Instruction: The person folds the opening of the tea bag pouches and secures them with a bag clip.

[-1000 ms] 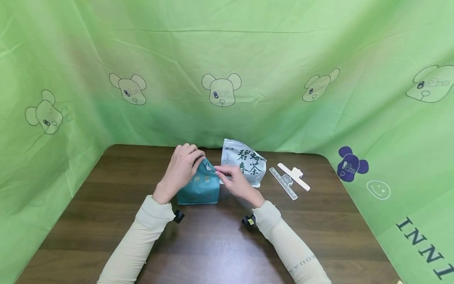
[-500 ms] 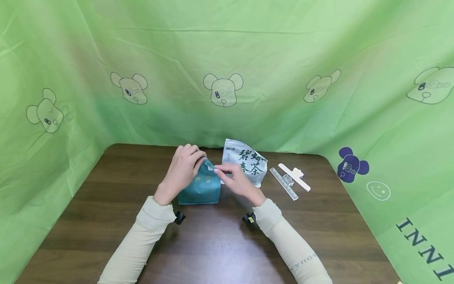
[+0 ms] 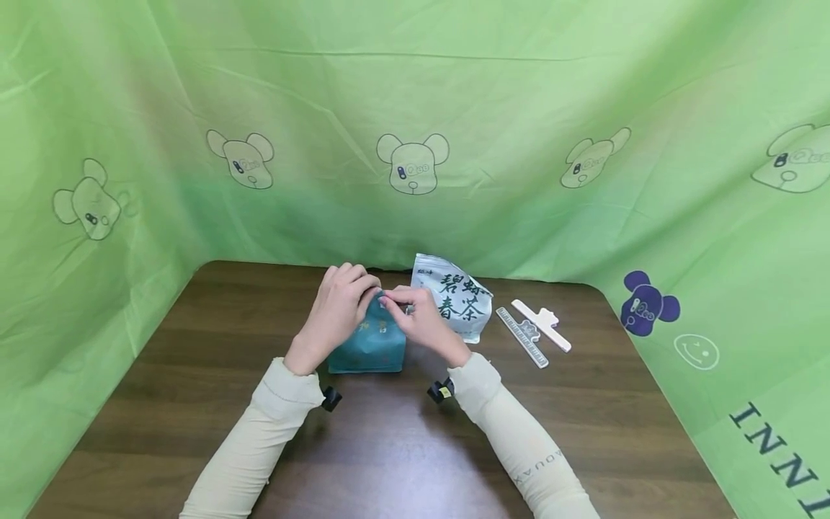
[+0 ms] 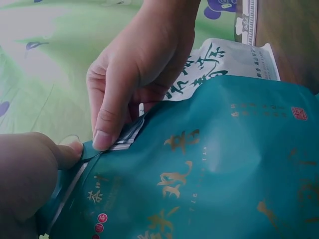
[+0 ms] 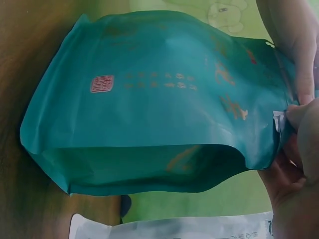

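My left fingers (image 3: 360, 286) and right fingers (image 4: 110, 122) pinch the top of the teal bag (image 3: 368, 348), near the pale lettered bag (image 3: 457, 297).

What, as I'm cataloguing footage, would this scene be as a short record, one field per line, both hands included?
Left hand: grips the top of the teal bag
Right hand: pinches its top edge, next to the left hand
Teal bag: standing on the table
White bag: behind and right of the teal bag
Further right: a white clip and a grey clip, side by side, untouched
Backdrop: green cloth with animal heads
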`<state>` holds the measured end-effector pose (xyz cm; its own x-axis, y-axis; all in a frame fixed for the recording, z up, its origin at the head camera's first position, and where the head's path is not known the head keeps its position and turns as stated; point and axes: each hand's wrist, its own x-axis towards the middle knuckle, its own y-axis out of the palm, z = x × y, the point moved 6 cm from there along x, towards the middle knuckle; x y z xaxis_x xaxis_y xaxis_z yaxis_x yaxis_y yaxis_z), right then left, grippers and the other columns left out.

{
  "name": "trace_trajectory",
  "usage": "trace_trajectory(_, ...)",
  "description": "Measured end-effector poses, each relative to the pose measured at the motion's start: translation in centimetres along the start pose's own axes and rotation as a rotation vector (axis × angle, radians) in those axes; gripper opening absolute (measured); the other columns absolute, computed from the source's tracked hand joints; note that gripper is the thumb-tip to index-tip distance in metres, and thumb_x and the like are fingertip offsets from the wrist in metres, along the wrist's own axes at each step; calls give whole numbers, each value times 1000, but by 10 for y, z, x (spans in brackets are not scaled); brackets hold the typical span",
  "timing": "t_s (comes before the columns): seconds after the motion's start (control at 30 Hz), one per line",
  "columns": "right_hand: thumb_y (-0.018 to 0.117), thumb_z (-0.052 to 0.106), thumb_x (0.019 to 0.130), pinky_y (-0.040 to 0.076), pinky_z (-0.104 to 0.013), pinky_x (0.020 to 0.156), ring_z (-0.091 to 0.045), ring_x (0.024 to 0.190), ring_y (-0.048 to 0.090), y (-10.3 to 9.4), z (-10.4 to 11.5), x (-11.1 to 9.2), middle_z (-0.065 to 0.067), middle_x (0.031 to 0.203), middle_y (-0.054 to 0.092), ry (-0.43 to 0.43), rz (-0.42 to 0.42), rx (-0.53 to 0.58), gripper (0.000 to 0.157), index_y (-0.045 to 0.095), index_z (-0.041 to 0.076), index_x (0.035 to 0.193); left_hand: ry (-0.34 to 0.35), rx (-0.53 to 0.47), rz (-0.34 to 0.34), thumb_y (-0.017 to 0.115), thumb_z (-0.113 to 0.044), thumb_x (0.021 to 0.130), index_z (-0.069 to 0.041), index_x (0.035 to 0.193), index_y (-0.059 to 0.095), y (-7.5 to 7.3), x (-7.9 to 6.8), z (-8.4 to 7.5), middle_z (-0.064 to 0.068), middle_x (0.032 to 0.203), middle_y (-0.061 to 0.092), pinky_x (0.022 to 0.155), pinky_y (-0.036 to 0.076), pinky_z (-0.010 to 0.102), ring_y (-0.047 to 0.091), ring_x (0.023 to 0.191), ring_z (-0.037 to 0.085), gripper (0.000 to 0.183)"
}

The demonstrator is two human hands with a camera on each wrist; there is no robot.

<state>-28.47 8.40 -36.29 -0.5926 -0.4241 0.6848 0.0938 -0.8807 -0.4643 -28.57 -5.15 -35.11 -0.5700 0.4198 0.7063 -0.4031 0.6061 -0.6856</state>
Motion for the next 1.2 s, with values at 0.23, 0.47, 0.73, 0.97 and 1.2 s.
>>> trace_trajectory(0.23,65,-18,88,49,-24,58,-32,60,62,-2,-2,-2,-26,84,72,18,12,23,18,71,-18,105,-54,-34,30,70,-13,97,-9,93,75,0,3,1,3,86,66,75,38,37,52,79,23,7)
trace_trajectory(0.47,65,-20,87,49,-23,59,-34,61,61,-1,-3,-3,-28,87,72,-7,45,48,21,69,-20,107,-78,-67,61,71,-12,96,-8,94,76,0,4,3,4,87,67,76,39,37,54,81,24,7)
trace_trajectory(0.73,63,-20,88,49,-23,60,-35,61,60,-1,-3,-4,-29,91,72,8,67,46,24,67,-21,111,-62,-74,61,71,-13,96,-7,94,76,0,3,4,4,87,67,76,40,37,54,81,23,7)
trace_trajectory(0.97,61,-19,90,52,-24,67,-38,72,66,-1,-5,-5,-29,95,73,54,74,41,25,66,-20,114,-36,-83,57,72,-12,95,-8,95,76,-2,4,4,3,87,66,76,40,36,53,80,22,5)
trace_trajectory(1.2,63,-19,89,48,-25,62,-32,64,61,-1,-5,-9,-27,88,72,46,29,15,23,69,-18,111,11,-88,51,72,-10,95,-8,95,76,-2,0,1,3,87,64,75,39,35,52,80,22,4)
